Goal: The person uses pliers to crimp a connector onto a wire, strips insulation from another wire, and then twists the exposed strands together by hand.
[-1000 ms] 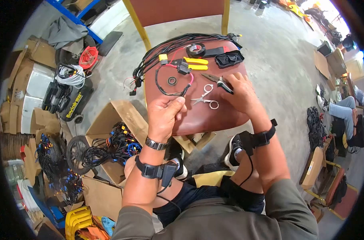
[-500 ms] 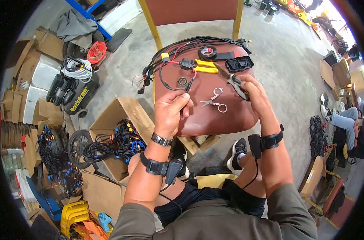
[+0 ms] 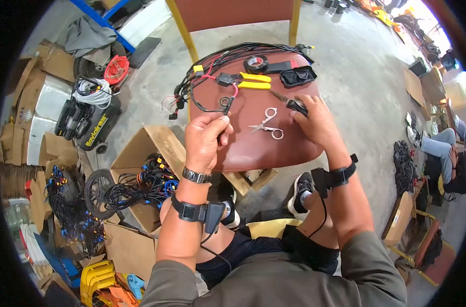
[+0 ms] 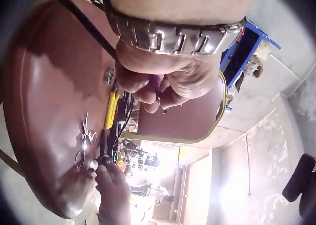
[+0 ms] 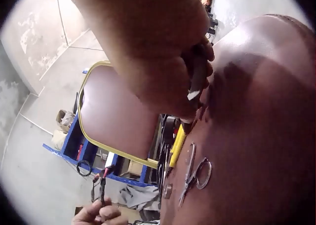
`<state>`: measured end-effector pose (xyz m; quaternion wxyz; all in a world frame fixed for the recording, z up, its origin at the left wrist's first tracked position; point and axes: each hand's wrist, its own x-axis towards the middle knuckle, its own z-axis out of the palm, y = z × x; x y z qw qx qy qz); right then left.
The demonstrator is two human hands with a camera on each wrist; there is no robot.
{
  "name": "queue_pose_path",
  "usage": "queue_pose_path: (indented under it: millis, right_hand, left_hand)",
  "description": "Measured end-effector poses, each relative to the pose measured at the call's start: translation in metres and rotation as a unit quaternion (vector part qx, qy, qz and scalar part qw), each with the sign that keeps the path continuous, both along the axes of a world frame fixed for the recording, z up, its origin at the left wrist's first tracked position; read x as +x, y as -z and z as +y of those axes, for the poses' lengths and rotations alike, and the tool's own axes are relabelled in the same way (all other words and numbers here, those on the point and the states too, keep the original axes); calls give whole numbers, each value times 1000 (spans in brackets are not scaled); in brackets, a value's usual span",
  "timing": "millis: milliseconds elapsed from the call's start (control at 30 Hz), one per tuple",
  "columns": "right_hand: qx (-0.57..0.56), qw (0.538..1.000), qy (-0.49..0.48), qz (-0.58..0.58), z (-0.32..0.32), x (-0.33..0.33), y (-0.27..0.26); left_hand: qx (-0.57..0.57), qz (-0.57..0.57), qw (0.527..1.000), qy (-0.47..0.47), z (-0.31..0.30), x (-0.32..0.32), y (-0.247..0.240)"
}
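In the head view my left hand point(image 3: 204, 142) pinches the end of a black-sleeved cable point(image 3: 193, 100) between thumb and forefinger. Its loop runs to a red wire point(image 3: 236, 91), a black box-shaped part point(image 3: 224, 79) and a yellow connector point(image 3: 197, 68). My right hand point(image 3: 317, 123) grips dark-handled pliers point(image 3: 296, 106), their jaws pointing up and left over the seat. Between the hands lie small silver scissors point(image 3: 268, 123). A metal ring like a bearing point(image 3: 224, 101) sits by the cable. Yellow-handled pliers point(image 3: 255, 81) lie beyond, their head hidden by the box-shaped part.
The red chair seat point(image 3: 263, 153) serves as work surface. A black tape roll point(image 3: 255, 64), a black open case point(image 3: 298, 76) and a bundle of black cables point(image 3: 228, 52) lie along its far side. A cardboard box point(image 3: 133, 148) of wiring stands on the floor at left.
My right hand turned the pliers up and outward, then brought them back down toward the seat. The left hand keeps its pinch on the cable, which now passes close over the ring.
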<state>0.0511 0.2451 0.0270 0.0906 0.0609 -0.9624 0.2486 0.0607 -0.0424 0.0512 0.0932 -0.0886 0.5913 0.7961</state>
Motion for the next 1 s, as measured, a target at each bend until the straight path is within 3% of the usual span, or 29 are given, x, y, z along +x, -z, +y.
queue_pose_path:
  millis: [67, 167, 267, 300, 400, 500, 700, 1000]
  right_hand:
    - [61, 998, 13, 0, -3, 0, 0]
    - [72, 994, -41, 70, -12, -2, -8]
    - [2, 982, -179, 61, -37, 4, -13]
    - [-50, 988, -148, -19, -45, 6, -4]
    - [-25, 984, -175, 4, -52, 10, 8]
    - [-20, 986, -155, -57, -51, 11, 2]
    - [22, 985, -146, -92, -48, 9, 5]
    - [31, 984, -121, -124, -52, 12, -3]
  left_hand:
    - [-2, -1, 1000, 9, 3, 1, 1]
    - [8, 17, 1000, 8, 6, 2, 3]
    - [-2, 32, 999, 21, 8, 3, 2]
    - [-16, 26, 999, 29, 9, 3, -1]
    - [-31, 1, 999, 41, 7, 5, -5]
    - [-41, 23, 999, 23, 7, 6, -2]
    - [-95, 85, 992, -9, 7, 5, 6]
    - [-89, 122, 988, -35, 7, 8, 0]
